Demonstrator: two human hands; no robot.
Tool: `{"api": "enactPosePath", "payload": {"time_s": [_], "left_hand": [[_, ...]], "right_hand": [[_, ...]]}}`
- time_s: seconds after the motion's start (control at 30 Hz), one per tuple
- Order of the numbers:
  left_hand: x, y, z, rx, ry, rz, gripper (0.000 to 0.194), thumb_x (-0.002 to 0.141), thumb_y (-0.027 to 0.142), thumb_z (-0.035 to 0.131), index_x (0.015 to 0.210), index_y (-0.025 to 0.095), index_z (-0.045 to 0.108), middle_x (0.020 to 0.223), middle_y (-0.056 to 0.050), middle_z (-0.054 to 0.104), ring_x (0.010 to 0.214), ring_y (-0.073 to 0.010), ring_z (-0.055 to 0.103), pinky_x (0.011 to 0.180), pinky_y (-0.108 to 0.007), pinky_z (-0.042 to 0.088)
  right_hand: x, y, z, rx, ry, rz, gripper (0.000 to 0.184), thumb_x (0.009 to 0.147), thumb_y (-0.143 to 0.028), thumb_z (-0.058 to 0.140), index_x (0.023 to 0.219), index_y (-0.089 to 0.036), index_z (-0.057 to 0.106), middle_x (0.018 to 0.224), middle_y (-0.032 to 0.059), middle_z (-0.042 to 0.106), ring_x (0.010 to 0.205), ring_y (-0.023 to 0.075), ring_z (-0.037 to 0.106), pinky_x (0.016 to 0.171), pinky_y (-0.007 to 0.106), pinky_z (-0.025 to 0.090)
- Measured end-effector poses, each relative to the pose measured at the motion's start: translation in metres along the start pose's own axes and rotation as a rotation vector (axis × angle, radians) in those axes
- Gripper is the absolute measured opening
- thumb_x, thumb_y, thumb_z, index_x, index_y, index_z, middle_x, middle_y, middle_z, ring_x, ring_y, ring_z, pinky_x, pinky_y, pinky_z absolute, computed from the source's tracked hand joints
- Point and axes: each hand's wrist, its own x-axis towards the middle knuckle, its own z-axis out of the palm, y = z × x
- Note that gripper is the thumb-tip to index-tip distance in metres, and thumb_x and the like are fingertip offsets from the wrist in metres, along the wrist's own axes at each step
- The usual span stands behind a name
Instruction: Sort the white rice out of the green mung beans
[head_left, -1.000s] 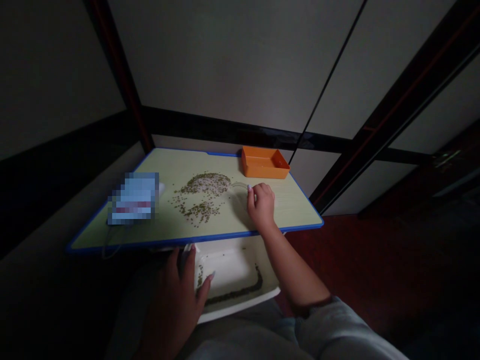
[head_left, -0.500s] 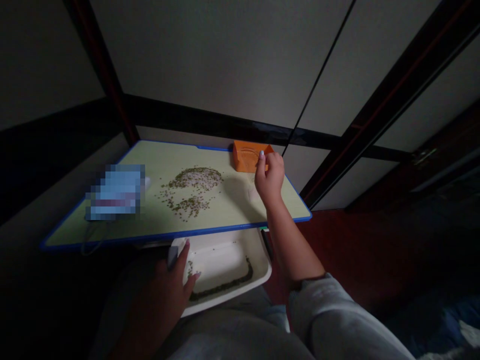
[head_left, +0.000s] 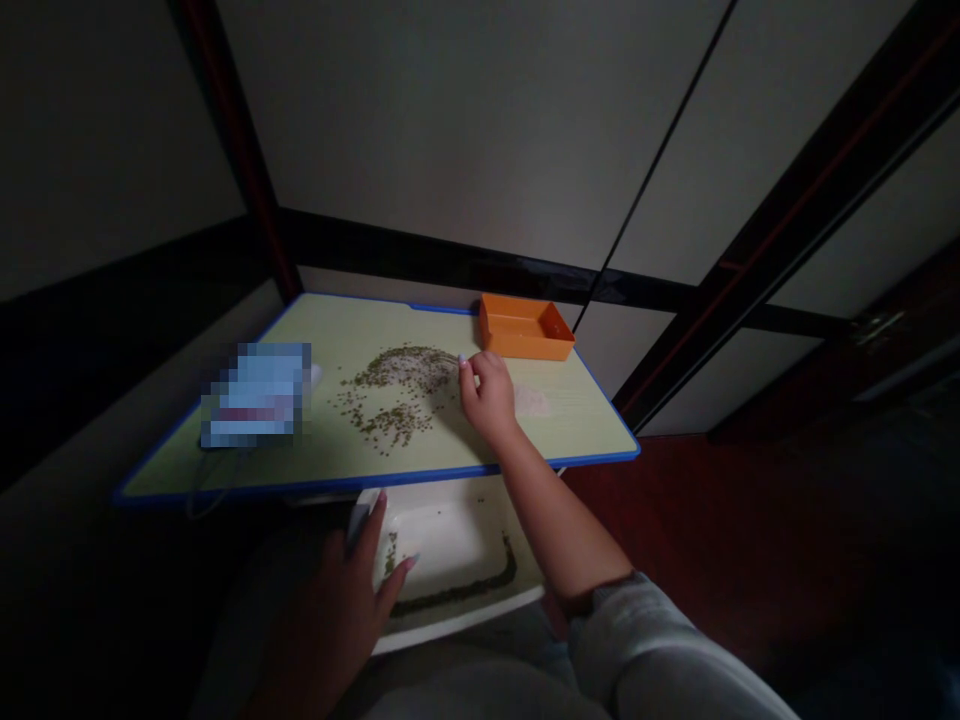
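My right hand point(head_left: 487, 395) is closed in a pinch above the table, at the right edge of a pile of small green and pale grains point(head_left: 405, 368). Whatever lies between its fingertips is too small to make out. Nearer the table's front, a looser scatter of grains point(head_left: 394, 425) is spread out. My left hand point(head_left: 360, 575) grips the left end of a white tray point(head_left: 450, 520) below the table edge, its thumb reaching inside. Dark green grains point(head_left: 465, 590) line the near side and corners of this tray. An orange box point(head_left: 529, 345) stands behind my right hand.
The pale table point(head_left: 315, 465) has a blue rim. On its left lies a blurred-out, light blue object point(head_left: 255, 395) with a cord hanging over the front edge. Cabinet panels point(head_left: 465, 120) rise directly behind. Reddish floor point(head_left: 660, 520) shows to the right.
My right hand has moved left and down from in front of the orange box to the right edge of the grain pile. My left hand stays at the tray. The view has shifted slightly.
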Motion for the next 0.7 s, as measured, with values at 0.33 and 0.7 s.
{"api": "enactPosePath", "payload": {"time_s": [0.33,0.7], "left_hand": [[0.015,-0.003,0.013,0.059,0.432,0.231,0.100,0.060,0.052,0.071,0.146,0.028,0.027,0.157,-0.021,0.016,0.141,-0.0461,0.024,0.103,-0.065,0.034],[0.026,-0.012,0.041,0.088,0.483,0.172,0.095,0.077,0.062,0.044,0.149,0.012,0.007,0.157,-0.022,0.022,0.148,-0.0323,0.015,0.104,-0.054,0.038]], "right_hand": [[-0.005,-0.005,0.015,0.039,-0.092,0.000,0.027,0.096,-0.023,0.040,0.076,-0.018,0.057,0.080,0.0055,0.058,0.082,0.0180,0.051,0.075,0.028,0.036],[-0.012,0.008,-0.009,-0.222,-0.326,0.178,0.027,0.096,-0.029,0.043,0.088,-0.016,0.065,0.091,0.0106,0.065,0.088,0.0219,0.056,0.073,0.031,0.036]]}}
